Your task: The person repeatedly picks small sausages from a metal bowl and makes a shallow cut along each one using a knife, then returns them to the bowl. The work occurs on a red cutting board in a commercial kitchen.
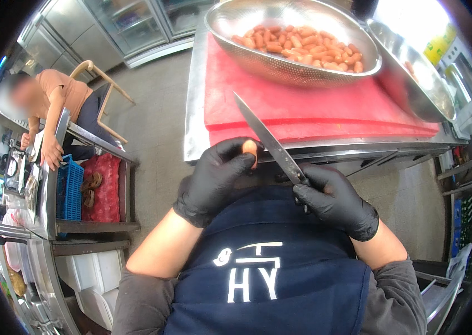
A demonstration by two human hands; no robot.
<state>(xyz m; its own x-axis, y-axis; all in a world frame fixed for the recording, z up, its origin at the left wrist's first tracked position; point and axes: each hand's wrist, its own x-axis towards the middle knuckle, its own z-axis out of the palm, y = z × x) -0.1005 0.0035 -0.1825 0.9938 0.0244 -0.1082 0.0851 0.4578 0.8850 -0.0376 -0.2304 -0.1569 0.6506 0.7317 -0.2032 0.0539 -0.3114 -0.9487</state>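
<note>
My left hand (223,176), in a black glove, pinches a small sausage (249,147) upright between thumb and fingers. A kitchen knife (267,140) is gripped by its handle in my right hand (330,197), also gloved in black. Its blade slants up and to the left, with the tip above the near edge of the red cutting board (277,109); small bits cling to the blade. Both hands are in front of my dark apron, on the near side of the board. Beyond them, a perforated metal colander (303,77) on the board holds many small sausages (303,42).
A metal bowl (424,96) with a few reddish pieces leans at the board's right. At the left, a person (62,90) sits on a wooden chair and leans over a metal counter. A blue plastic basket (70,188) stands on the shelf below.
</note>
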